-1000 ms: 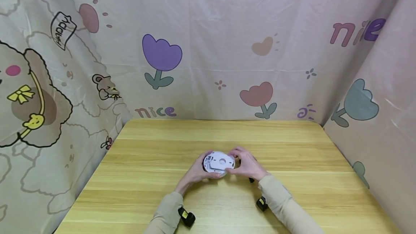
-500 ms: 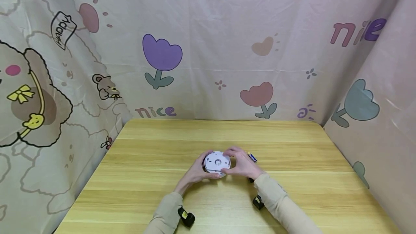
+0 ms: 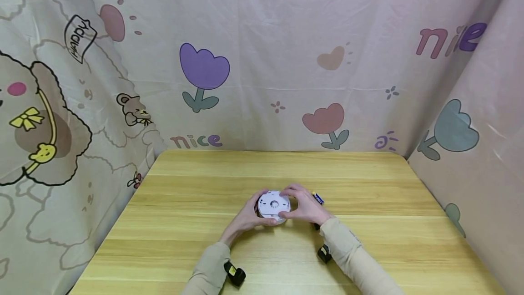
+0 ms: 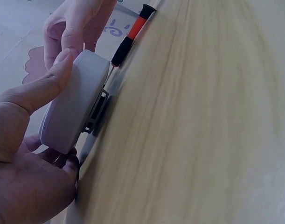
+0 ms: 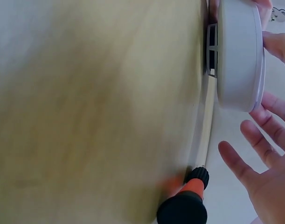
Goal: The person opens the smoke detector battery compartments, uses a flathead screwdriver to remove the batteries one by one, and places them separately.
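Note:
A round white smoke detector (image 4: pixel 77 100) is held face down just above the table, its vented cage (image 5: pixel 212 49) pointing at the wood. On its upturned back lies a flat white mounting plate (image 3: pixel 267 208) with a centre hole. My left hand (image 3: pixel 247 214) grips the body around its left side, thumb along the near edge. Thumb and fingertips of my right hand (image 3: pixel 307 206) pinch the plate at its right edge; the lower fingers are spread apart in the right wrist view. Beside the detector lies a screwdriver (image 4: pixel 129 39) with a black and orange handle.
A blue and yellow battery (image 3: pixel 317 198) lies on the table (image 3: pixel 204 185) just right of my right hand. Black wrist cameras (image 3: pixel 235 274) hang from both sleeves. A printed curtain (image 3: pixel 262 58) stands behind the table and along both sides.
My right hand has moved left, bringing the plate from an offset position into line over the detector's back. The battery has come into sight beside that hand. Over the last half second little has moved.

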